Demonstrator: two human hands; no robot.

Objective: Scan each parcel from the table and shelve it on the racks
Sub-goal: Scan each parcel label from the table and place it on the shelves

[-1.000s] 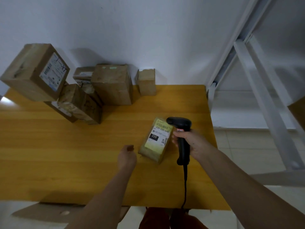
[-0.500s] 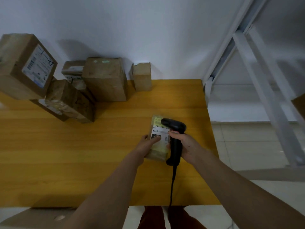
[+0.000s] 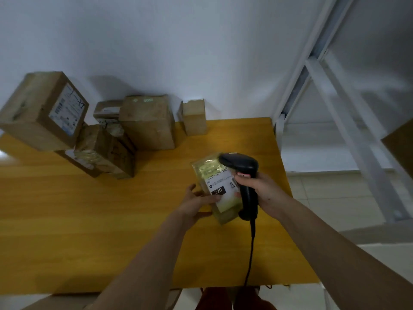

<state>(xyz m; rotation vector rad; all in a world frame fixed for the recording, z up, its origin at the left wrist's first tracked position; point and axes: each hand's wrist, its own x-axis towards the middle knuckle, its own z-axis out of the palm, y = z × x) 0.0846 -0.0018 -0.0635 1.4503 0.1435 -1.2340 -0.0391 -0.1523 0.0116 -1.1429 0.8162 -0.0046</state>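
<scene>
Parcel: a small box [image 3: 218, 190] wrapped in shiny yellow-green tape, on the right part of the wooden surface [image 3: 67, 220], near its right edge. Its near end looks lifted a little off the wood.
Label: a white sticker on top of the parcel reads "220-220-C40", with a black patch that says "220".
Left hand: the left hand [image 3: 196, 205] holds the parcel from its left side. The thumb lies across the label and the other fingers curl round the near left edge.
Right hand: the right hand [image 3: 260, 190] grips the black scanner [image 3: 245, 186] by its handle, fingers wrapped tight round it.
Scanner: its head is over the far end of the parcel, just above the label. I cannot tell if it touches the box. A black cord [image 3: 250, 253] hangs from the handle and drops past the near edge of the surface.
Other boxes: a heap of brown cardboard boxes [image 3: 147, 121] sits at the far left, by the white wall. One big box [image 3: 42, 110] with a white label leans on top of the heap. A small brown box [image 3: 194, 116] stands apart, a bit to the right of the heap.
Rack: white metal rack [image 3: 348, 121] bars stand to the right of the surface.
</scene>
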